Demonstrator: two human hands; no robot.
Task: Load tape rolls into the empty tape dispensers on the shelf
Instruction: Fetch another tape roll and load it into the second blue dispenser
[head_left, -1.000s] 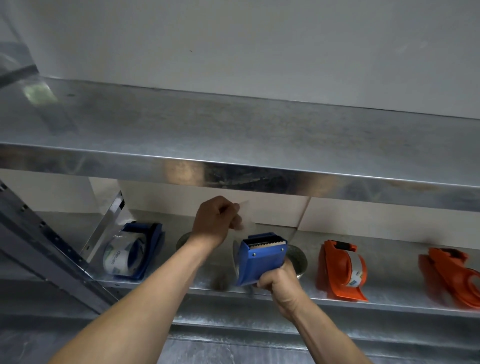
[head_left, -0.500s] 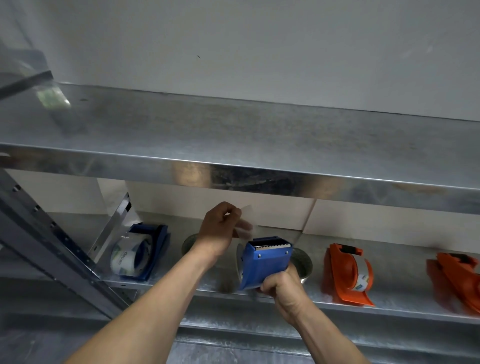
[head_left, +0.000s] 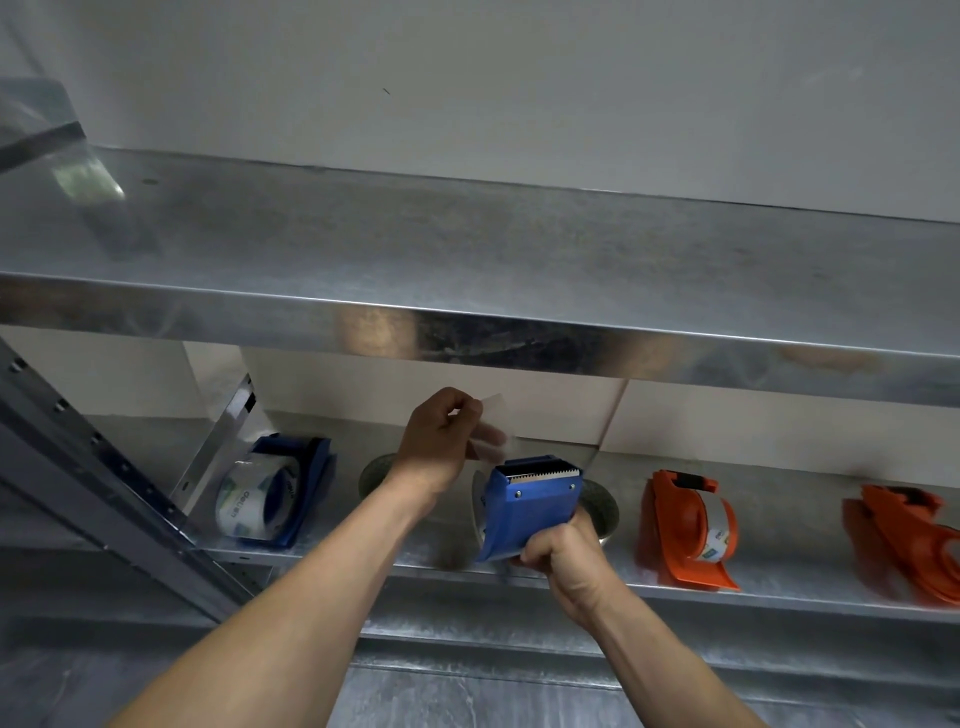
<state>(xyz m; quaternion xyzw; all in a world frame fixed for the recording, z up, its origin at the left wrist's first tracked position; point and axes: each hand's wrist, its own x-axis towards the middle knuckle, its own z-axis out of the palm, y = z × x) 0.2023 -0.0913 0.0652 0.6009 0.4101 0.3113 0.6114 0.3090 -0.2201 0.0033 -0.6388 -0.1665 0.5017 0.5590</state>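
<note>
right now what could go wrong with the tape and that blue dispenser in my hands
The left hand pinches the clear tape end close to the serrated blade; a slip could nick a finger.
The right hand grips only the lower end of the blue dispenser, so a hard pull might twist it loose.

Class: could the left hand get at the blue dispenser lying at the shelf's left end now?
Probably yes: open air lies between the left hand and that blue dispenser. But its fingers pinch a clear tape end, so it must let go first.
</note>
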